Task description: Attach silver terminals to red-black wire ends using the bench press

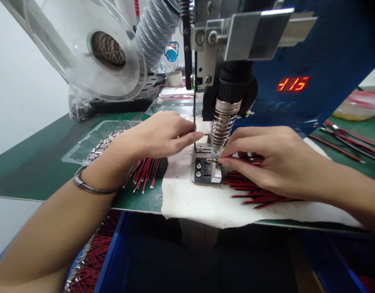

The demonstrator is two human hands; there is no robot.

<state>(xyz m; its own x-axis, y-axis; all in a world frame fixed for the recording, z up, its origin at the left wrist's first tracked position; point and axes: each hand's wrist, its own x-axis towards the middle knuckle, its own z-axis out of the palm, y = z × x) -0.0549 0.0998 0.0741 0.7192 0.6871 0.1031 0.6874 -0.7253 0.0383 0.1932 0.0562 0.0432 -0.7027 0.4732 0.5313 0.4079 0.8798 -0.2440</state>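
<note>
My right hand [260, 158] pinches a red-and-black wire just right of the small metal fixture [216, 173]. A little metal connector [210, 160] lies on top of that fixture, under the spring-wrapped soldering head [225, 120]. My left hand [172, 136] hovers left of the head, thumb and forefinger drawn together close to a thin upright rod [194, 110]. Whatever its fingers may hold is too small to make out. Beneath the right hand spreads a bundle of red-and-black wires [248, 191]. More wires [144, 173] with bare tips lie below my left wrist.
Metal connectors [103, 144] lie on a clear plastic tray [74, 152] at left. A clear fume hood [68, 49] hangs above. The blue machine [297, 53] shows a red lit display. Below the table edge, a blue bin [112, 252] holds many wires.
</note>
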